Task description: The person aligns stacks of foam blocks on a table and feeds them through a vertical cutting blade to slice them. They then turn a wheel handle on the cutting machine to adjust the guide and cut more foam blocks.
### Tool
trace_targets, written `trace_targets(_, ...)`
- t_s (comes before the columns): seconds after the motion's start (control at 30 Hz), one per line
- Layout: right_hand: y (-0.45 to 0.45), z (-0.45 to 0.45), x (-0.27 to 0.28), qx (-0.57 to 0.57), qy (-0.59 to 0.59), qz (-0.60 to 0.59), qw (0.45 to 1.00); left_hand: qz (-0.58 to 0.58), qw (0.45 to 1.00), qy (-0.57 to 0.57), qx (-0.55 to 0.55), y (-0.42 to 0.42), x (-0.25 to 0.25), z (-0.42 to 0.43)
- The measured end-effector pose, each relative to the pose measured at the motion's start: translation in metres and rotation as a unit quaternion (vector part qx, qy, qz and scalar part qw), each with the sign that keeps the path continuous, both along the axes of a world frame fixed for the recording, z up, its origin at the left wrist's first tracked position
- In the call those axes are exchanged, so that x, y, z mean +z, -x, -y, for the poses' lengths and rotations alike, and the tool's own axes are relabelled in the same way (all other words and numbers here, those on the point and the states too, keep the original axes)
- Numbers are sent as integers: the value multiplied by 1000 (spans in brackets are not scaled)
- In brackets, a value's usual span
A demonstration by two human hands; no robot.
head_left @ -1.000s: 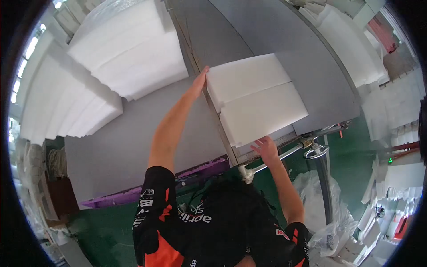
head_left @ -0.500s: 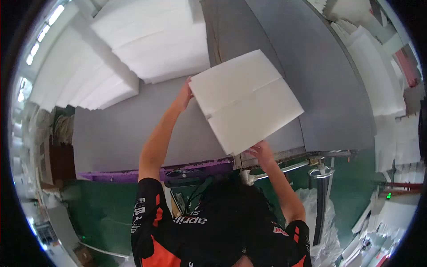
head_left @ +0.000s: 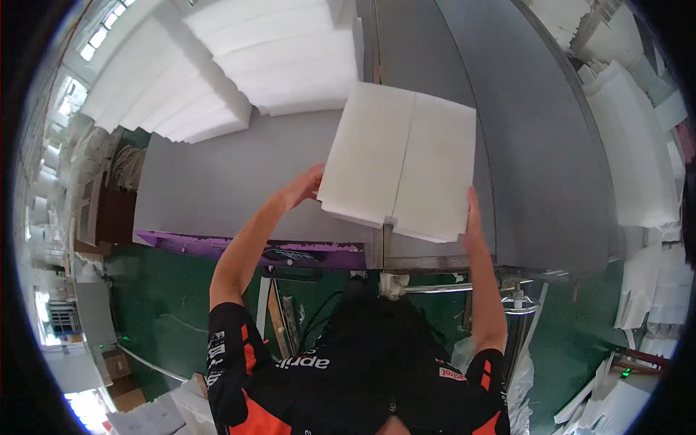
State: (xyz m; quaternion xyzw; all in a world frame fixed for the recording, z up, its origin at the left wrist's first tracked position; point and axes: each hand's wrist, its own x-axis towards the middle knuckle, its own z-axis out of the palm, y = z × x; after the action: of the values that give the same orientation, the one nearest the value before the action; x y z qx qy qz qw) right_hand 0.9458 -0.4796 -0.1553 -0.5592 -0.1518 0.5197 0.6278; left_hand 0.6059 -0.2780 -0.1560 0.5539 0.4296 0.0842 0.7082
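Seen from the head camera, a person in a black shirt with red and white markings clasps a pair of white, rectangular foam blocks (head_left: 362, 159), set side by side with a thin seam between them, over a broad grey surface (head_left: 217, 181). The left hand (head_left: 304, 187) closes on the pair's near left corner; the right hand (head_left: 473, 217) lies along its right side, fingers extended. The hands are apart from each other, clamping the pair between them, a hold that likely keeps the seam closed and the load level. Whether the pair touches the surface cannot be told.

Beyond the pair and to its left rise stacks of thick white foam (head_left: 290, 69), seemingly grouped by size to leave working room. A chipped purple edge strip (head_left: 326, 257) runs nearer the person, left of the pair. Well to the pair's right, more white foam sheets (head_left: 638, 152) stand past the surface's curved edge. A green floor (head_left: 167, 283) shows below, with a brown cabinet (head_left: 114, 214) far to the pair's left.
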Motion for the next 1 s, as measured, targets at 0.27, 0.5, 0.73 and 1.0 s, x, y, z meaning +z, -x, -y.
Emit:
trace_targets(0.27, 4, -39, -31, 188, 60, -12, 980, -32, 995, -56, 80, 52, 8, 29)
trace_targets(0.5, 80, -72, -22, 246, 39, 0, 968, -73, 982, -65, 164, 127, 24, 31)
trace_targets(0.73, 154, -106, -33, 298, 41, 12, 954, -64, 968, -66, 234, 198, 30, 5)
trace_targets(1.0, 196, -114, -22, 271, 29, -5, 962, -73, 965, -34, 251, 254, 10, -12)
